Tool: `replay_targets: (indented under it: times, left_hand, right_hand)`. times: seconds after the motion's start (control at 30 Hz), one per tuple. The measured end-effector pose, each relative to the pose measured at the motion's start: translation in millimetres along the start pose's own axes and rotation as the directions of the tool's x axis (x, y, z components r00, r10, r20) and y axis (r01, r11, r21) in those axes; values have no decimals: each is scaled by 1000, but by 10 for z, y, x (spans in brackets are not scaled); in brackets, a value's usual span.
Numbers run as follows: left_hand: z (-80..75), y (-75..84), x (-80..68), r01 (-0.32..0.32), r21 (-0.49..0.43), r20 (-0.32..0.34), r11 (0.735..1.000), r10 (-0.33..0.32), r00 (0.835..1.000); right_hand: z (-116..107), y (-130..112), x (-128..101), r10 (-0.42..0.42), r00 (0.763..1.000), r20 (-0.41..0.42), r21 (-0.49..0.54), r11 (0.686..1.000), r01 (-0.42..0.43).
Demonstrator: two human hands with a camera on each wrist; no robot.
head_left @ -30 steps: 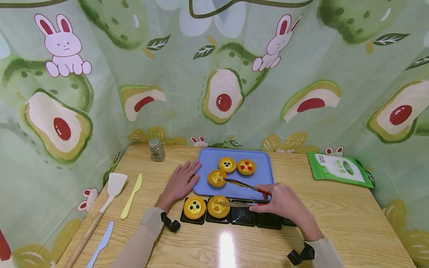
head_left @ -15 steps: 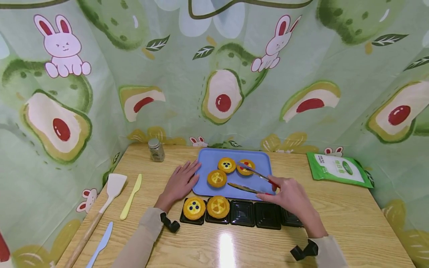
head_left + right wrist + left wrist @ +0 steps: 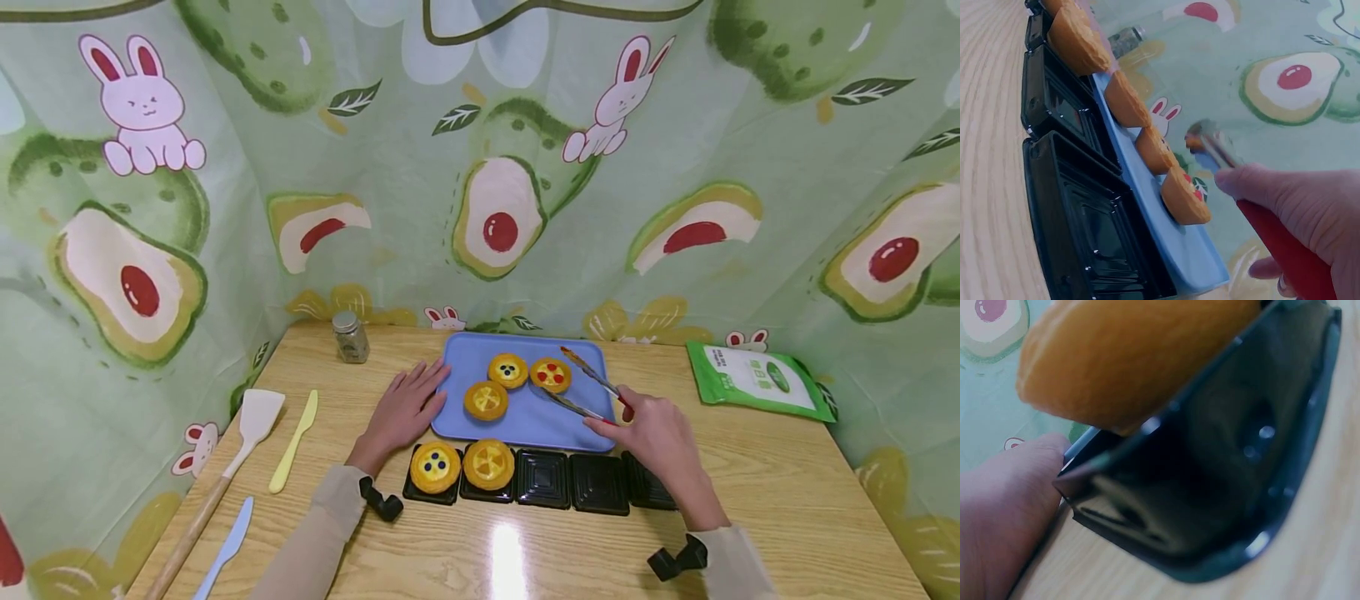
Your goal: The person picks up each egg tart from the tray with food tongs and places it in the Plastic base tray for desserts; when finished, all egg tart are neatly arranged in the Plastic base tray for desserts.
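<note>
My right hand [image 3: 656,433] grips a pair of red-handled tongs [image 3: 1279,244], whose spread arms stand on either side of the tart with red toppings [image 3: 551,376]. That tart sits on the blue tray [image 3: 585,429], beside a tart with dark blue dots [image 3: 508,371] and a tart with yellow pieces [image 3: 486,402]. Against the tray's left edge rests my left hand [image 3: 405,408], fingers extended. In front of the tray runs a row of black plastic cups [image 3: 543,478]. The two leftmost hold a blue-dotted tart [image 3: 435,467] and a yellow-topped tart [image 3: 489,464].
On the left lie a spatula [image 3: 257,417], a yellow knife [image 3: 295,442] and a blue knife [image 3: 228,542]. A small lidded jar [image 3: 351,337] stands at the back left. The green and white packet [image 3: 761,379] lies at the back right, before a patterned curtain.
The tongs have moved right and back, from the yellow-topped tarts to the red-topped one, with their arms still spread. My left hand stays at the tray edge.
</note>
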State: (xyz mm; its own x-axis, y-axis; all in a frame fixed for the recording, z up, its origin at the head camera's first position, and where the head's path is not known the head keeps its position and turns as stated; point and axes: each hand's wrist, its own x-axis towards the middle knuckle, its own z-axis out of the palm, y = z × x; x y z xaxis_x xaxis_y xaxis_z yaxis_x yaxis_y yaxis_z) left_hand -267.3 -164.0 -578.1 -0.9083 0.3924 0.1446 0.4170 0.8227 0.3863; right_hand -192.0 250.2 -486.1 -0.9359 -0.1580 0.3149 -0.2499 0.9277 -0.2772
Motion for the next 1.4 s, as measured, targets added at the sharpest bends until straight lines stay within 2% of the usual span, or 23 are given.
replay_targets:
  times: [0.13, 0.3, 0.43, 0.73, 1.4]
  left_hand:
    - [-5, 2, -4, -1, -1, 1, 1000, 1, 1000]
    - [-6, -2, -7, -3, -3, 0, 1000, 3, 1000]
    - [2, -9, -2, -9, 2, -4, 1000, 9, 1000]
    - [9, -15, 10, -20, -4, -16, 1000, 20, 1000]
    - [2, 12, 2, -9, -13, -12, 1000, 9, 1000]
  right_hand:
    - [30, 4, -4, 46, 998, 32, -20, 999, -45]
    - [67, -5, -8, 109, 988, 113, -7, 994, -108]
    - [107, -30, -11, 123, 980, 154, -17, 992, -122]
    - [201, -109, -13, 128, 982, 138, -82, 990, -118]
    - [286, -108, 6, 125, 983, 138, -79, 990, -114]
